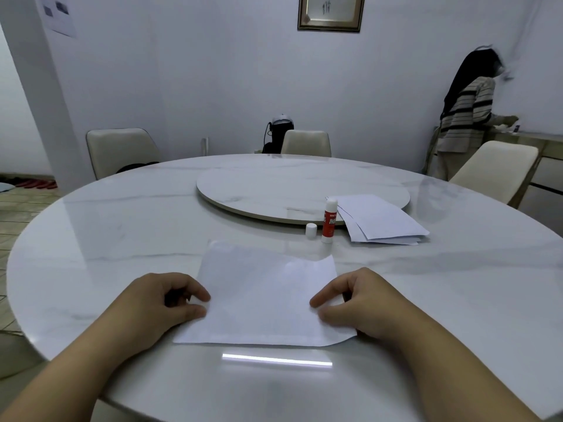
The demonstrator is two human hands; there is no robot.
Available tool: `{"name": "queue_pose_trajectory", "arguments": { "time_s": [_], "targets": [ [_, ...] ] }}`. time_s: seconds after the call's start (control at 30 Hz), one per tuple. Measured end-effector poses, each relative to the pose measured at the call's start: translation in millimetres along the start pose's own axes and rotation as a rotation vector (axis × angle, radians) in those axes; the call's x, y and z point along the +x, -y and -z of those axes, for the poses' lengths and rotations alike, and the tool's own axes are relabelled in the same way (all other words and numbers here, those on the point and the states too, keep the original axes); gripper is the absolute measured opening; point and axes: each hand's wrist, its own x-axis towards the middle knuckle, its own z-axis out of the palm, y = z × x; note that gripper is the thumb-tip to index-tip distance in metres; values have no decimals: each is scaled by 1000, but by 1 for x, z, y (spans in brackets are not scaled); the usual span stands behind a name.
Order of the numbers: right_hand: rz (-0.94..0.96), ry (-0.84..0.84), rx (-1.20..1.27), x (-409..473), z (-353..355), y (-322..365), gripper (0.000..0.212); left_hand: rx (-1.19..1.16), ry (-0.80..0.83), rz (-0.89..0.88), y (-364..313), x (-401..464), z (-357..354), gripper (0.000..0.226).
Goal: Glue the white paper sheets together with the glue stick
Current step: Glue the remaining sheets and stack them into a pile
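A white paper sheet (265,295) lies flat on the round marble table (122,239) right in front of me. My left hand (158,303) pinches its left edge between thumb and forefinger. My right hand (356,300) pinches its right edge the same way. The far right corner of the sheet curls up a little. Beyond the sheet a red and white glue stick (329,220) stands upright without its cap. Its white cap (311,230) stands just to its left. A loose stack of white paper sheets (380,220) lies to the right of the glue stick.
A raised turntable disc (274,190) fills the table's middle; the paper stack overlaps its rim. Cream chairs (122,150) stand around the far side. A person in a striped top (466,117) stands at a counter at the far right.
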Motion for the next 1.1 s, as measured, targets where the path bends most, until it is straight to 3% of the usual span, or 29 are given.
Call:
{"name": "queue_pose_trajectory", "arguments": {
  "time_s": [0.13, 0.27, 0.4, 0.43, 0.57, 0.63, 1.1],
  "targets": [
    [-38, -23, -39, -2, -3, 4, 18, 66, 34, -21, 2, 3, -2, 22],
    [-35, -129, -238, -4, -5, 13, 27, 415, 102, 39, -12, 12, -7, 22],
    [162, -310, -532, 7, -7, 26, 37, 427, -185, -63, -40, 23, -34, 39],
    [185, -309, -542, 13, -13, 30, 37, 426, -178, -97, -46, 25, -45, 46],
    [120, -67, -653, 32, -51, 26, 55, 518, 118, -41, -43, 30, -77, 57],
    [72, -2, -697, 36, -58, 16, 60, 534, 186, 4, -35, 31, -76, 59],
    [28, 50, -782, 14, -25, -6, 59, 520, 232, 2, -24, 31, -61, 58]
  ]
}}
